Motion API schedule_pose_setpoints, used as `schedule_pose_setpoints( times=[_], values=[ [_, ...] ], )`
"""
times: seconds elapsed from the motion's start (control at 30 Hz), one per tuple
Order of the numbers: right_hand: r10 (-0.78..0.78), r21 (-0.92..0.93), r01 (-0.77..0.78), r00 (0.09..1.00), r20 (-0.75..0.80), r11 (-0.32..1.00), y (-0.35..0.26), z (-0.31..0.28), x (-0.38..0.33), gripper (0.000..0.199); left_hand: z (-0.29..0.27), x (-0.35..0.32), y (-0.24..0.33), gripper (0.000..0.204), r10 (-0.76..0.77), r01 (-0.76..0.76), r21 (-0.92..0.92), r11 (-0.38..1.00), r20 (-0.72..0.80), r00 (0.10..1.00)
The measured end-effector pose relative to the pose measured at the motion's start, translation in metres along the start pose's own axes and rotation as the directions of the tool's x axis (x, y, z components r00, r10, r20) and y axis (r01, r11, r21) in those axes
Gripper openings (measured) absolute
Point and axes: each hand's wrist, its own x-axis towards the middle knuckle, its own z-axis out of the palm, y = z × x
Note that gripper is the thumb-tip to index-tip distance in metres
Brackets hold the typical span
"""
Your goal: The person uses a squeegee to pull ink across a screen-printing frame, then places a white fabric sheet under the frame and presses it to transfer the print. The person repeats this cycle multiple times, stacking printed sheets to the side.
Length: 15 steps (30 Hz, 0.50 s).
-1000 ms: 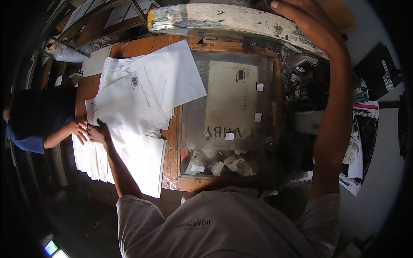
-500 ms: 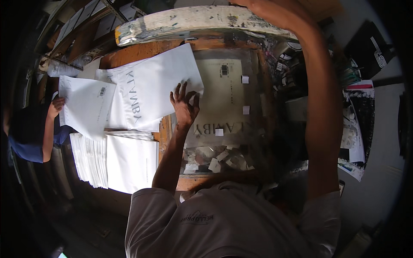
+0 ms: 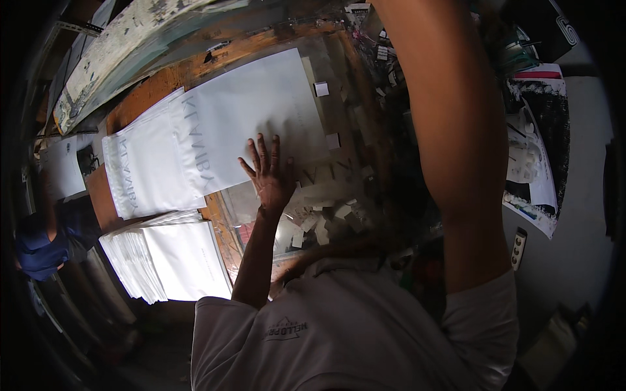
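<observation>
My left hand (image 3: 270, 181) has its fingers spread over a white printed bag (image 3: 251, 107), near its lower right part. The bag lies on the worktable, covering most of a printed pale sheet whose lower edge shows below it. Small white tabs (image 3: 321, 89) stand by the bag's right edge. To its left, overlapping it, are more white printed bags (image 3: 147, 156). My right arm reaches up past the top edge, so the right hand is out of sight. Near that arm, a paint-stained beam (image 3: 124, 55) slants across the upper left; whether the hand touches it is hidden.
A stack of white bags (image 3: 186, 257) sits at the table's near left. Paper scraps (image 3: 319, 225) lie near the table's front. At far left, a co-worker in a dark blue top (image 3: 42, 244) is beside a white sheet (image 3: 63, 166). A power strip (image 3: 519, 249) is at right.
The white bag has moved right over the printed sheet, and my left hand has flattened out with fingers spread. The paint-stained beam now slants lower at left. The co-worker's sheet has moved away leftward.
</observation>
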Motion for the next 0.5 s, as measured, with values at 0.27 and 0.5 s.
schedule_pose_setpoints(
  times=[0.27,0.5],
  values=[
    [0.015,0.014,-0.016,1.0,0.017,1.0,-0.004,0.0,-0.001,0.026,-0.013,-0.035,-0.01,0.068,-0.005,0.006,-0.006,1.0,0.116,0.993],
    [0.098,0.03,-0.1,0.994,0.057,0.995,-0.013,-0.001,-0.003,0.022,-0.008,-0.04,-0.009,0.068,-0.018,0.017,0.024,1.0,0.065,0.998]
  ],
)
